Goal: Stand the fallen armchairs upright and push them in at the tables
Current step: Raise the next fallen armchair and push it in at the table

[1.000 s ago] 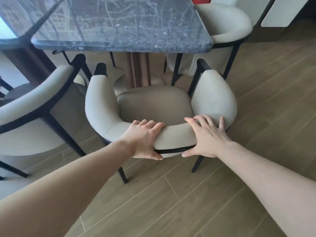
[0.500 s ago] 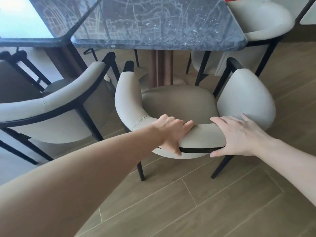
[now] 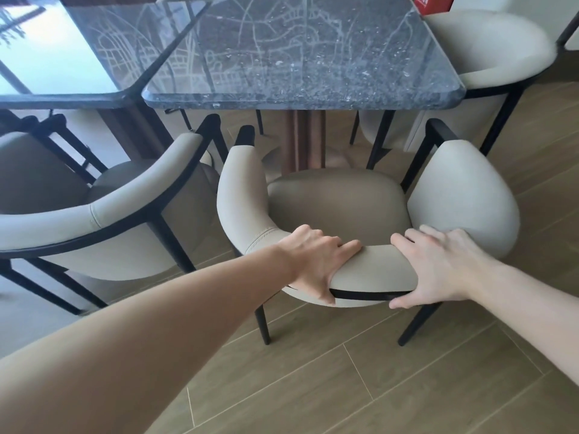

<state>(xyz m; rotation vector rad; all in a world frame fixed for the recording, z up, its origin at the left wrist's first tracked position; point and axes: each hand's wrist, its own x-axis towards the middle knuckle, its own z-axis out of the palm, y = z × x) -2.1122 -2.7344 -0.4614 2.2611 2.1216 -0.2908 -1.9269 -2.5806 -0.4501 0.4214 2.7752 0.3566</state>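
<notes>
Head view: a red box (image 3: 434,4) at the far edge of the dark marble table (image 3: 300,57) carries white writing, too cut off and small to read. Both arms reach forward and down to the curved backrest of the cream armchair (image 3: 338,211), which stands upright on its black legs facing the table, its seat front just at the table's near edge by the brown pedestal (image 3: 305,136). The left hand (image 3: 316,261) grasps the backrest, fingers lying over the padded top and thumb hooked under at the black frame band. The right hand (image 3: 438,264) grasps it likewise just beside, fingers spread over the top toward the right armrest, thumb beneath. A second armchair (image 3: 103,220) stands upright to the left at the adjoining glossy table (image 3: 62,57), and a third (image 3: 488,48) sits at the far right side. Compared with half a second ago, the grip is unchanged, and table and chair sit lower in the picture.
</notes>
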